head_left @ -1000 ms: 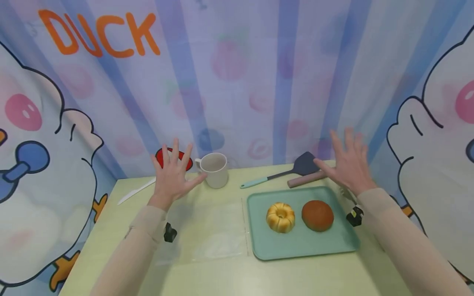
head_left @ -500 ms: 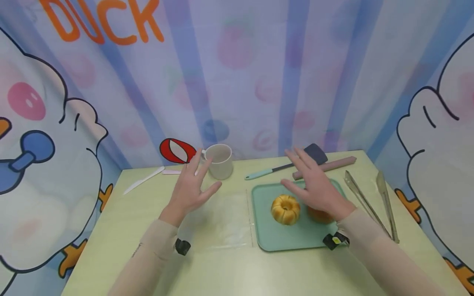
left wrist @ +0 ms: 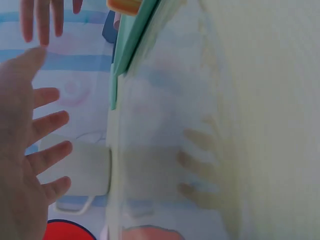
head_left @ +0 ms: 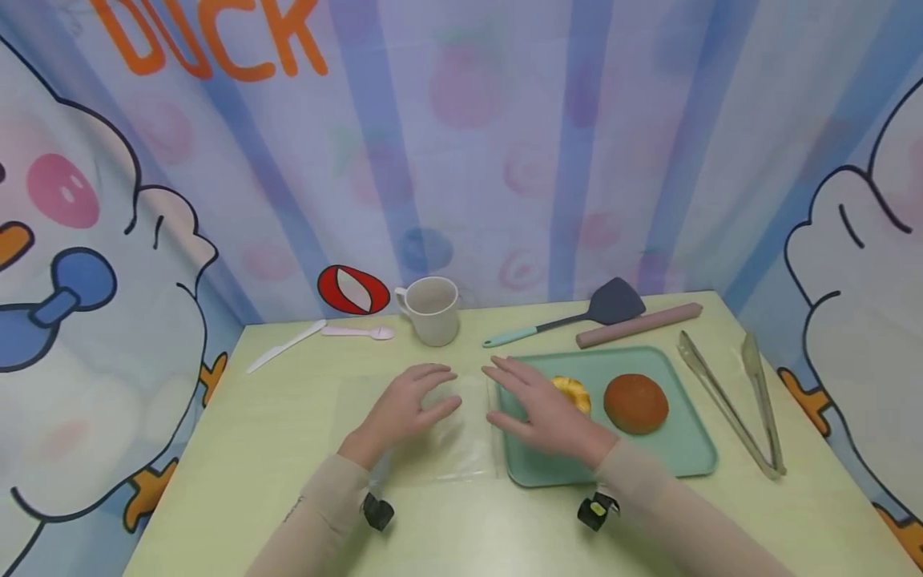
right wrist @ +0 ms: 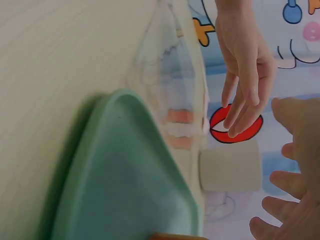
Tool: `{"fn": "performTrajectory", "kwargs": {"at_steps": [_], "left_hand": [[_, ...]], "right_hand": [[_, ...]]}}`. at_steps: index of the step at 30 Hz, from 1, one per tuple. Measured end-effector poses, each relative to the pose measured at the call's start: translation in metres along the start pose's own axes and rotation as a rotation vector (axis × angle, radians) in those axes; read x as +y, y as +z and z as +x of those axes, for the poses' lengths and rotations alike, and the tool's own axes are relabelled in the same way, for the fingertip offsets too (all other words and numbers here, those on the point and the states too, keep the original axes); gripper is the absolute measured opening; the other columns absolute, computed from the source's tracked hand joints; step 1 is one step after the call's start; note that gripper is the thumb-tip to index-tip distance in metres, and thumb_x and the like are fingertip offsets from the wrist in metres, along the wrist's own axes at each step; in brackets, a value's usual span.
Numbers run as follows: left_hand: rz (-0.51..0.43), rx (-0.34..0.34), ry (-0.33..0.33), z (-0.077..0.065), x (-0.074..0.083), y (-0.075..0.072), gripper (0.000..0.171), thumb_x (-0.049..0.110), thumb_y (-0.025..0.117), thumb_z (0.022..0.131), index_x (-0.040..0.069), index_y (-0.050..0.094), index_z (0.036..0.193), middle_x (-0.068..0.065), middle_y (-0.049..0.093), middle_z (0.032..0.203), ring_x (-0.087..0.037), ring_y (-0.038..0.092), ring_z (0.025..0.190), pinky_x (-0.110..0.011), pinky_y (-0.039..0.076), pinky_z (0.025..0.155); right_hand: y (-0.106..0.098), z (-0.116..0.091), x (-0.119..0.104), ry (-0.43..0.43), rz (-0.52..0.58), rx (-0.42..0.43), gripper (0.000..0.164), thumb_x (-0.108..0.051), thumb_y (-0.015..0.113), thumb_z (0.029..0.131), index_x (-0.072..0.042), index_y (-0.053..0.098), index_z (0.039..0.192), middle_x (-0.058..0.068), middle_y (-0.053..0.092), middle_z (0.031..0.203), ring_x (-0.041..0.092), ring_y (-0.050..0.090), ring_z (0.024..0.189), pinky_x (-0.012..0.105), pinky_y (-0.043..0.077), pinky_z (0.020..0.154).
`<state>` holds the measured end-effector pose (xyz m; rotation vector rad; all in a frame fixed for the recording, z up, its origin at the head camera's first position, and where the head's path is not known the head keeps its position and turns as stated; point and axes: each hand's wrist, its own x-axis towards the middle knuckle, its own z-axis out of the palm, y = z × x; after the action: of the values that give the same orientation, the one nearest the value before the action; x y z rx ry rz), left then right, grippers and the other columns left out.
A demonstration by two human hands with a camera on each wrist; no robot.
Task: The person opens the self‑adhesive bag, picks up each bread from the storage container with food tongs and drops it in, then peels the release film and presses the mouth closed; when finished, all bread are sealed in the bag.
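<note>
both hands just came down and inward. left hand (head_left: 405,407) is above the clear sheet (head_left: 461,455), right hand (head_left: 550,417) over the left part of the tray (head_left: 683,450). fingers loose and apart, neither holds anything. ring bun (head_left: 575,391) partly hidden behind right hand, brown bun (head_left: 636,403) to its right. so: nearer the work, handling not begun.

Pale yellow worktop (head_left: 469,537) across the lower frame, behind it a blue-and-lilac striped backdrop (head_left: 497,136) with orange lettering (head_left: 248,73) upper left and white cartoon birds (head_left: 108,385) at both edges.
</note>
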<state>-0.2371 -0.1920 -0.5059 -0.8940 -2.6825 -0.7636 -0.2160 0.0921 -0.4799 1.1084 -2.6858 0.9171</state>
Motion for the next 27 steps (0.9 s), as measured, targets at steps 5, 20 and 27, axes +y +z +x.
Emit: {"fn": "performTrajectory", "kwargs": {"at_steps": [5,20,27], "left_hand": [[-0.038,-0.096,-0.074,-0.006,0.000,0.012,0.043,0.039,0.072,0.099,0.010,0.073,0.131,-0.012,0.066,0.142,-0.034,0.057,0.137,-0.053,0.043,0.117],[-0.042,-0.251,-0.175,-0.025,-0.022,0.016,0.040,0.037,0.080,0.094,0.016,0.077,0.128,-0.010,0.060,0.151,-0.043,0.042,0.149,-0.064,0.029,0.122],[-0.031,-0.281,-0.203,-0.029,-0.026,0.016,0.045,0.036,0.083,0.092,0.015,0.076,0.130,-0.006,0.059,0.153,-0.042,0.039,0.152,-0.064,0.030,0.123]], "right_hand": [[0.019,0.002,0.003,0.003,-0.046,-0.055,0.055,-0.031,0.068,0.103,-0.003,0.057,0.148,0.021,0.050,0.157,0.048,0.038,0.150,0.062,0.036,0.120],[0.051,0.010,0.015,-0.054,-0.227,-0.168,0.034,-0.025,0.076,0.097,-0.004,0.074,0.123,0.016,0.069,0.137,0.042,0.057,0.136,0.054,0.045,0.115],[0.058,0.012,0.014,-0.003,-0.243,-0.191,0.029,-0.024,0.076,0.097,-0.005,0.075,0.119,0.015,0.068,0.137,0.041,0.056,0.138,0.065,0.044,0.112]]}}
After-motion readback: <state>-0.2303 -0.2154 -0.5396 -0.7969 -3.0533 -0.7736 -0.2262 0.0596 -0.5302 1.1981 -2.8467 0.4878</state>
